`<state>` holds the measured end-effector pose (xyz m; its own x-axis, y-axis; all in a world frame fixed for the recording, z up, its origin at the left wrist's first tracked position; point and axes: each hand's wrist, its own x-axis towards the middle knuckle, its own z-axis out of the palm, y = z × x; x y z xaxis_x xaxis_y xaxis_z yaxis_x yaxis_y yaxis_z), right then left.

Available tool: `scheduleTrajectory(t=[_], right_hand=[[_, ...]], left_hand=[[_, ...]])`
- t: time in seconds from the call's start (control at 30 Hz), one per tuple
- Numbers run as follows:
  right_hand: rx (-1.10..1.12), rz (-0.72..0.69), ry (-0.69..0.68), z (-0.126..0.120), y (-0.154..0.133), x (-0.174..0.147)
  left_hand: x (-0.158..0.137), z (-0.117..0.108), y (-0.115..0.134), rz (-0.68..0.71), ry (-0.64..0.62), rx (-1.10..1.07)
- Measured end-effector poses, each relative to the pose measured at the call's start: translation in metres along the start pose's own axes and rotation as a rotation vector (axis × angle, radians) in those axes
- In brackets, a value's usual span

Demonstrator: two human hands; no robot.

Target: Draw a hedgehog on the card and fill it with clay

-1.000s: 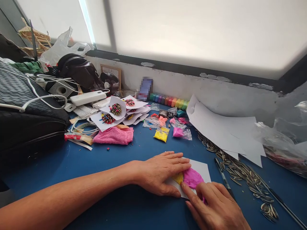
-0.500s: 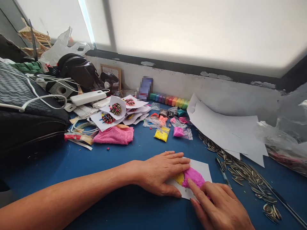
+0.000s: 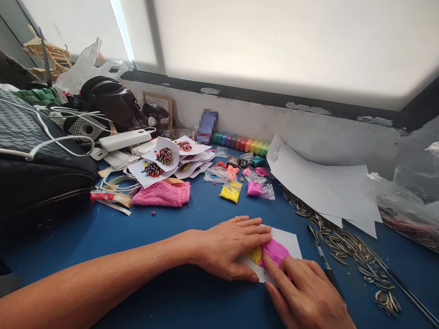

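My left hand (image 3: 233, 246) lies flat with spread fingers across a small white sheet of paper (image 3: 290, 240), pinning its left side. Partly under those fingers is a patch of yellow clay (image 3: 255, 254). Against its right edge sits a flattened patch of pink-purple clay (image 3: 274, 252). My right hand (image 3: 308, 292) touches this pink clay with its stretched index finger, at the lower edge near the yellow; the thumb is held apart, near the paper's lower edge. It grasps nothing that I can see. Its other fingers partly cover the clay.
Sunflower seeds (image 3: 360, 256), a pen (image 3: 320, 251) and a dark rod (image 3: 401, 283) lie at the right. Behind are large white sheets (image 3: 318, 183), bagged yellow clay (image 3: 231, 192) and pink clay (image 3: 254, 188). Further left are a pink cloth (image 3: 161, 193), seed-covered clay pieces on paper (image 3: 164, 156) and a black bag (image 3: 44, 173).
My right hand has shifted slightly left and up, its index fingertip moving along the pink clay's lower edge toward the yellow. More of the pen shows. My left hand stays put.
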<state>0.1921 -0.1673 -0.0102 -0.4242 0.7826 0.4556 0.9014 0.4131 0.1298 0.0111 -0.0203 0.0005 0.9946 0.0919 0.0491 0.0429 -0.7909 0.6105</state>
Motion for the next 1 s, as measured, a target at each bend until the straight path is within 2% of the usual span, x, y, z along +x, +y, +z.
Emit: scheduleTrajectory(t=[0.23, 0.63, 1.0], right_hand=[[0.051, 0.008, 0.001, -0.0012, 0.0029, -0.0047], [-0.037, -0.044, -0.002, 0.0027, 0.0013, -0.0055], [0.032, -0.016, -0.006, 0.0013, 0.0057, -0.0075]], left_hand=[[-0.0001, -0.0013, 0.0011, 0.001, -0.003, 0.003], [-0.0017, 0.0024, -0.0017, -0.015, 0.026, 0.015], [-0.0007, 0.0005, -0.0012, -0.025, 0.018, 0.037]])
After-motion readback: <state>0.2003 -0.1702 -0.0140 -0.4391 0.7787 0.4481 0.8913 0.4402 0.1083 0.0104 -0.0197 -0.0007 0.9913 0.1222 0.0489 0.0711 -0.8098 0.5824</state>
